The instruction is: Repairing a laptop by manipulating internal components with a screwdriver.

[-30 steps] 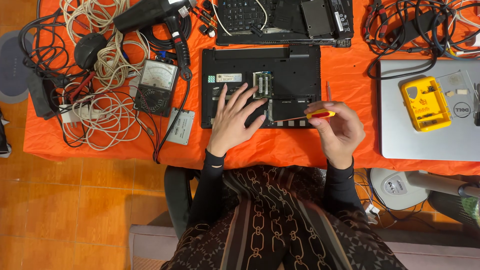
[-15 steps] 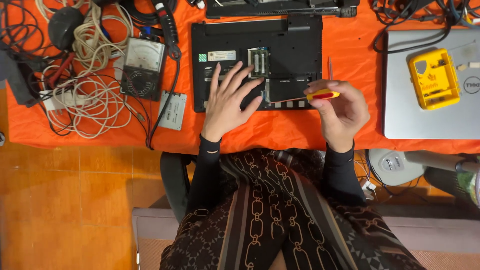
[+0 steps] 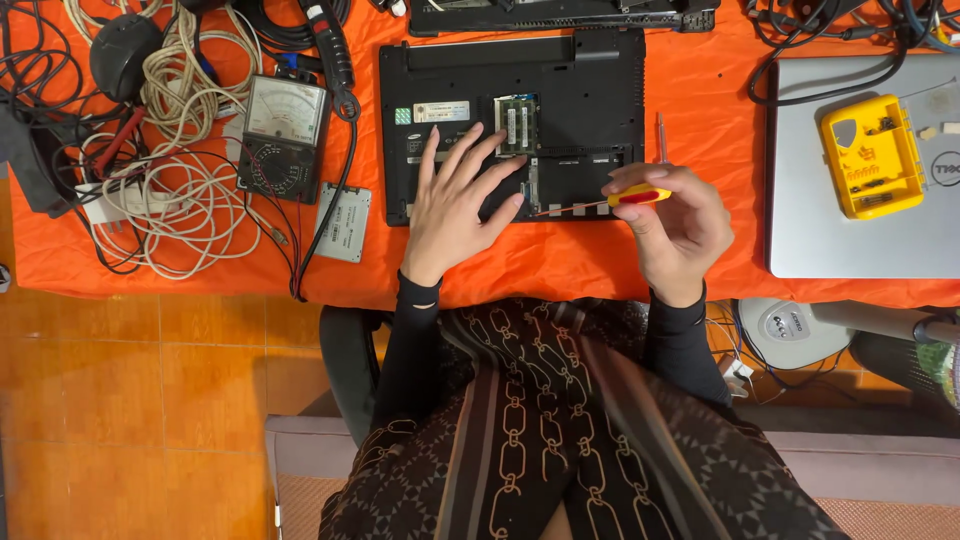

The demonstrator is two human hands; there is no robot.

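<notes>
A black laptop (image 3: 590,80) lies bottom-up on the orange cloth (image 3: 700,140), with a cover off and green memory modules (image 3: 516,124) showing. My left hand (image 3: 455,205) rests flat on its near left part, fingers spread. My right hand (image 3: 675,225) holds a small red-and-yellow screwdriver (image 3: 612,201), its thin shaft pointing left at the laptop's front edge.
An analog multimeter (image 3: 283,135), a small grey drive (image 3: 343,222) and tangled white and black cables (image 3: 170,190) lie left. A closed silver laptop (image 3: 820,230) with a yellow bit case (image 3: 870,155) sits right. Another black device (image 3: 560,14) lies at the far edge.
The view has shifted, so the table sits higher in frame. My right hand has turned the screwdriver so its tip points toward the laptop's front edge. My left hand stays flat on the laptop.
</notes>
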